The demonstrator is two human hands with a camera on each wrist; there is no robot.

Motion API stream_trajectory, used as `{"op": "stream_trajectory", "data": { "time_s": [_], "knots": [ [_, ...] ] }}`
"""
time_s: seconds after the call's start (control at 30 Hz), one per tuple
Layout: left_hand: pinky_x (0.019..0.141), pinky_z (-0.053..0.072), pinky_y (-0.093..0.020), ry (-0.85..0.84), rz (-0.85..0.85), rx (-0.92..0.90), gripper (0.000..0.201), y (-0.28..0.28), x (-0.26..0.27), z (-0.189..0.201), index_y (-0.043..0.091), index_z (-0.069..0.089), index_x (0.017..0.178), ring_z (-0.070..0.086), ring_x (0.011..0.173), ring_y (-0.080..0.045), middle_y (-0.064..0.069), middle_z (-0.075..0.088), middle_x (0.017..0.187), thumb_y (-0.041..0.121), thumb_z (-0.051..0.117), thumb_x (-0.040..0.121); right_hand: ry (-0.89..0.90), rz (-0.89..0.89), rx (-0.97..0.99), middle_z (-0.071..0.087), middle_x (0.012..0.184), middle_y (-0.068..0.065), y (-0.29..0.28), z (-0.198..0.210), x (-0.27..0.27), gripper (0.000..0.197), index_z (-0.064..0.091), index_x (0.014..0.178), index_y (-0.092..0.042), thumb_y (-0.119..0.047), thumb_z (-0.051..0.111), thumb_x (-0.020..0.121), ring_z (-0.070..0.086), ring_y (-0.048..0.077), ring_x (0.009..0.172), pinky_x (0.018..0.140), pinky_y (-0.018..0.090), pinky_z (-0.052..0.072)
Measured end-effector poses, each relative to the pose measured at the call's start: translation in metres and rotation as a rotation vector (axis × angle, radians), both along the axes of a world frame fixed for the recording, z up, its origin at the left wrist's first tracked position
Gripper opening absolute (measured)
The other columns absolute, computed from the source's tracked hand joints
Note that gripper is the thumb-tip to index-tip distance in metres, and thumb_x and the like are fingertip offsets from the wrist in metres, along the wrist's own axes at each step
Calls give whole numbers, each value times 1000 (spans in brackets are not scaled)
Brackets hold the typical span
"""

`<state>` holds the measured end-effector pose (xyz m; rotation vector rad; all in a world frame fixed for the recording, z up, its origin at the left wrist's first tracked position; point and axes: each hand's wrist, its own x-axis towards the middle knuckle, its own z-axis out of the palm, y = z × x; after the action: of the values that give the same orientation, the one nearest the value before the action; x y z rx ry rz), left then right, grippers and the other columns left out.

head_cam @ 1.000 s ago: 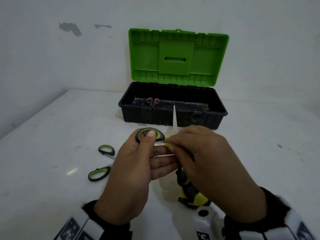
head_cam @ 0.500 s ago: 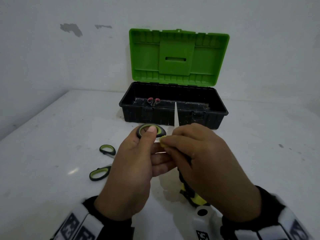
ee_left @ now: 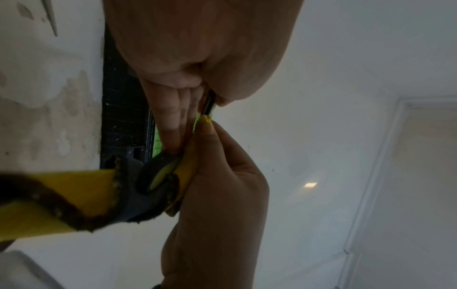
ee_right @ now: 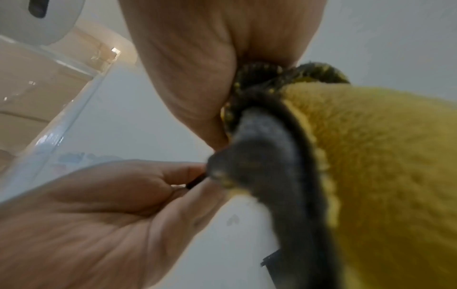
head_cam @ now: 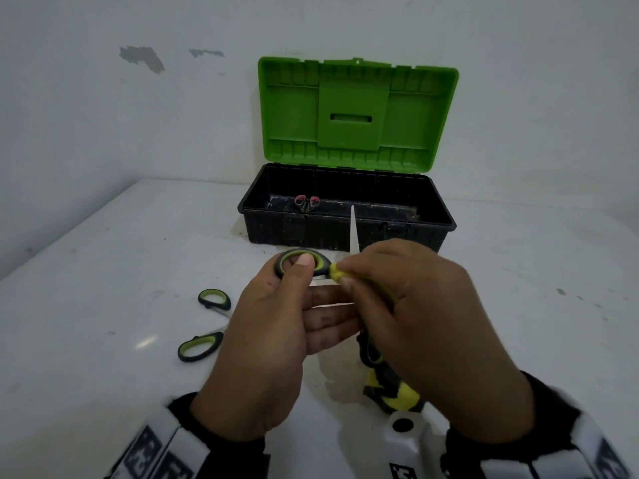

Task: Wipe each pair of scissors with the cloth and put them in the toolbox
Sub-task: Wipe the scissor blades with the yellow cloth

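Spare scissors [head_cam: 204, 330]: I see a second green-and-black pair lying flat on the white bench [head_cam: 103, 288], left of my hands, blades spread, untouched.
Left hand [head_cam: 262, 344]: fingers curled round the held scissors [head_cam: 301, 266]; my thumb lies across the upper handle loop, the other fingers support it from beneath. Gripping, not relaxed.
Held scissors: raised above the bench in front of the toolbox, between both hands. One pale blade [head_cam: 353, 229] points straight up, its tip crossing the box's front wall in the head view. The second handle loop [ee_left: 158, 176] sits lower, wrapped partly by the cloth.
Cloth [head_cam: 390, 392]: yellow with dark edging; a bunched corner is pressed against the scissors near the pivot, the rest hangs down from my right palm.
Right hand [head_cam: 425, 326]: fingers closed, pinching the cloth against the scissors.
Toolbox [head_cam: 345, 233]: black base, green lid [head_cam: 356, 112] standing open against the wall, behind my hands.
Inside toolbox: one small pair with pink handles [head_cam: 306, 202], left portion of the floor.
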<state>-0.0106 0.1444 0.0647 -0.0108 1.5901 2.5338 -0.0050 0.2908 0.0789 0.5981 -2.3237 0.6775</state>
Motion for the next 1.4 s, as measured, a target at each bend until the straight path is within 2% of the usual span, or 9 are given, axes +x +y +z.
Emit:
{"op": "stream_trajectory", "data": {
  "time_s": [0.13,0.4,0.5,0.6,0.77,1.0,1.13,1.27,1.4],
  "knots": [
    [62,61,-39,8,-1,-6,27,0,0,0,8,61,109,75,78,-35,-20,76,86,26,41,103,26,-18,40,70,80,0,-3,-8,-9,20,78,90,-14,-21,60,86,64,14,70,63,33,58],
    [58,60,-35,38,32,-34,25,1,0,-1,12,63,104,76,74,-31,-14,77,82,26,42,103,70,-36,49,70,80,1,-4,-12,-7,15,77,89,-11,-16,64,82,64,15,69,64,30,57],
    [57,60,-33,40,47,-39,24,1,0,-2,13,62,103,76,73,-30,-13,77,79,26,42,103,87,-22,150,69,72,1,-3,-11,-7,10,77,80,-11,-8,77,70,63,16,62,58,28,57],
    [61,61,-37,49,75,-16,24,-2,-2,0,9,60,106,76,77,-34,-19,76,82,26,42,104,-38,-37,101,69,80,-3,8,-3,-2,9,77,87,-18,-17,68,83,62,12,71,65,31,57],
    [61,61,-37,51,59,-11,25,-5,-4,2,10,60,105,75,76,-35,-21,75,81,26,42,104,-136,-57,-145,71,94,-17,27,10,1,20,75,103,-29,-29,73,83,63,-2,88,78,8,50],
    [61,61,-39,91,54,6,26,-1,-1,1,8,59,104,75,77,-38,-24,74,82,25,40,103,-109,-57,-193,69,87,-17,23,-2,-3,15,77,94,-28,-28,78,79,62,-3,87,76,4,45],
    [61,61,-38,102,88,-4,25,-1,0,-1,9,60,103,75,77,-36,-22,75,82,24,40,104,-167,-118,-268,63,78,-30,33,2,-4,12,75,89,-33,-34,78,76,60,-9,89,72,0,42],
    [64,61,-39,111,84,22,24,3,4,-2,8,58,105,75,80,-37,-23,75,84,24,40,103,-180,-36,-445,70,80,-24,27,5,0,12,76,87,-33,-33,78,76,66,-4,80,63,9,51],
    [60,61,-38,109,69,54,25,4,6,-1,8,59,102,75,76,-38,-25,74,82,22,39,103,-61,-86,-311,69,80,-17,17,-5,0,7,76,87,-25,-28,77,81,62,0,81,71,4,45]
  ]
}}
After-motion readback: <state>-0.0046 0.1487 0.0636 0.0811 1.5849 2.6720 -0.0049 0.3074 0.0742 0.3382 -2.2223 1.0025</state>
